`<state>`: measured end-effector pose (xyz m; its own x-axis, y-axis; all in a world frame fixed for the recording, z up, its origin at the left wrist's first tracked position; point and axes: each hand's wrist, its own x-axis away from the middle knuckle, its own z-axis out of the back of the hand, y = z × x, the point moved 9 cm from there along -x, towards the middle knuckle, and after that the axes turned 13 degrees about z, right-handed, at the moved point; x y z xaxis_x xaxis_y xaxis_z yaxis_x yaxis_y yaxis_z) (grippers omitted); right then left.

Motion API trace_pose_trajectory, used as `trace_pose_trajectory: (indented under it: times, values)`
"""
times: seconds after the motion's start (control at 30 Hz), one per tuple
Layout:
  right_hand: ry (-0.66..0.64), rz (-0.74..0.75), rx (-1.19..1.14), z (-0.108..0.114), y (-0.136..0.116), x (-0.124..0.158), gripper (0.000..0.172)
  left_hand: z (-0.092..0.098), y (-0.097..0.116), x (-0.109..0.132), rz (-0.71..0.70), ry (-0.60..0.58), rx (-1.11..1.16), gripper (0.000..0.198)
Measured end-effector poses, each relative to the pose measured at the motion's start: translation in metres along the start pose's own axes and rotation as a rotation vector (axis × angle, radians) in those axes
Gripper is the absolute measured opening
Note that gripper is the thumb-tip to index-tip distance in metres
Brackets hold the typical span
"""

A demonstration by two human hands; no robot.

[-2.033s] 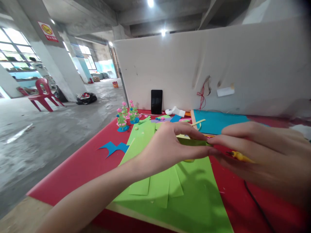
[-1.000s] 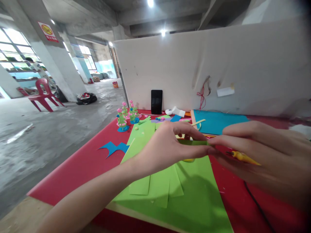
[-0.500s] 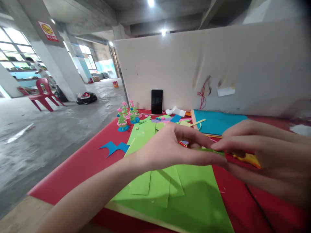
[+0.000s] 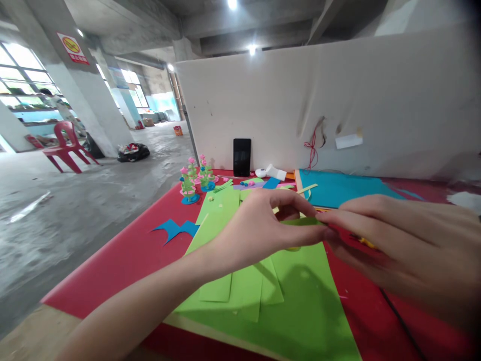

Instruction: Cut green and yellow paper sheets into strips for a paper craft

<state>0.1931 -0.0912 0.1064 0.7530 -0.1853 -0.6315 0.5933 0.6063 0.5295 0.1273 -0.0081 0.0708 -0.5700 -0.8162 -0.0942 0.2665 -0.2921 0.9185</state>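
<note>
My left hand [image 4: 263, 220] reaches over the table with thumb and fingers closed on a green paper strip [image 4: 308, 220], mostly hidden by the fingers. From the right, my right hand [image 4: 391, 235] meets it, thumb and forefinger pinched at the strip's end against the left fingertips. Below both hands lies a large green sheet [image 4: 308, 306], with several cut light-green paper pieces [image 4: 216, 288] on it. Something yellow [image 4: 366, 242] shows partly behind my right fingers; its kind is hidden.
Small paper trees [image 4: 189, 188] with pink tops stand at the table's left back. A blue cut-out [image 4: 175, 230] lies before them. A black phone [image 4: 242, 157] leans on the white panel [image 4: 263, 105]. Blue sheets [image 4: 334, 188] lie behind my right hand. A dark cable [image 4: 400, 321] crosses the red cover.
Both hands have shifted slightly left, fingertips still together at the green strip. My right hand now hides more of the yellow thing. The view has barely moved.
</note>
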Motion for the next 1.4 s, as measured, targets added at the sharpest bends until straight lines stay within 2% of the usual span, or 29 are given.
trace_pose_trajectory:
  times: [0.2,0.33,0.5,0.73,0.83,0.97,1.1,1.3,1.4]
  values:
    - [-0.035,0.011,0.109,-0.001,-0.003,0.005,0.017,0.003,0.003,0.001,-0.038,0.048,-0.043,0.015]
    - [-0.047,-0.006,0.101,-0.002,0.000,0.005,0.018,0.002,0.003,0.001,-0.046,0.042,-0.030,0.013]
    - [-0.019,-0.084,-0.042,-0.003,0.009,0.003,0.010,0.000,0.002,0.001,-0.014,-0.020,0.043,0.016]
    - [0.049,-0.245,-0.407,-0.006,0.022,0.010,0.020,-0.011,-0.006,0.001,0.086,-0.182,0.200,0.016]
    - [0.066,-0.230,-0.498,-0.007,0.022,0.009,0.016,-0.017,-0.009,0.001,0.112,-0.259,0.264,0.015]
    - [0.083,-0.225,-0.505,-0.004,0.023,0.007,0.012,-0.018,-0.011,0.000,0.144,-0.293,0.290,0.016]
    - [0.072,-0.203,-0.477,-0.003,0.022,0.008,0.010,-0.016,-0.012,-0.001,0.152,-0.275,0.246,0.017]
    - [0.013,-0.184,-0.327,-0.007,0.020,0.013,0.016,-0.010,-0.013,-0.003,0.136,-0.174,0.102,0.021]
    - [-0.006,-0.139,-0.273,-0.005,0.017,0.008,0.012,-0.006,-0.011,-0.004,0.115,-0.122,0.050,0.022]
